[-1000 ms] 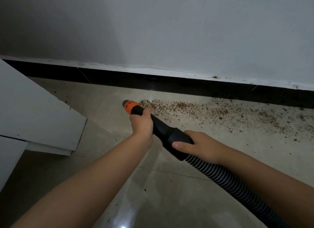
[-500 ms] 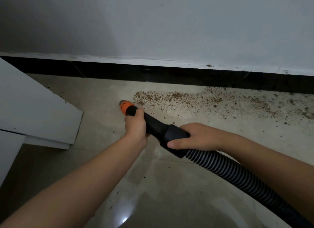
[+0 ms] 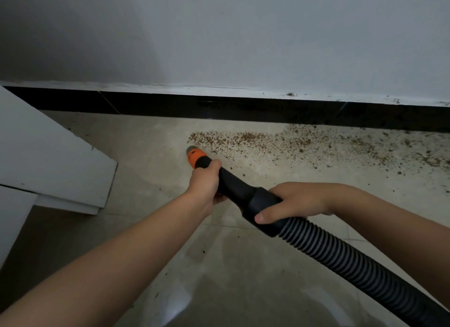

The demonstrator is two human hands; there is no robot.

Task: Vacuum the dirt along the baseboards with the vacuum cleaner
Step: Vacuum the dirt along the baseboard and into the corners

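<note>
A person's two bare hands steer a vacuum cleaner nozzle point(image 3: 226, 180) across a pale tiled floor point(image 3: 151, 141) toward a black baseboard point(image 3: 219, 106). The left hand point(image 3: 207, 183) forms the forward grip, its fingers wrapped around the black tube just behind the orange tip point(image 3: 196, 156), which points down and sits close to the floor. The right hand point(image 3: 295, 201) forms the rear grip, fingers and thumb curled around the thick black collar where the ribbed hose point(image 3: 353, 266) joins; the hose trails back from that grip to the lower right edge of the view. A band of brown dirt point(image 3: 280, 144) lies scattered on the floor beyond the forward grip and to its right, running alongside the baseboard, its near end just ahead of the orange tip. A few specks rest on the white ledge above the baseboard, under a grey wall point(image 3: 243, 34). To the left of the forward grip, well apart, stands the corner of a white panel point(image 3: 48, 161).
</note>
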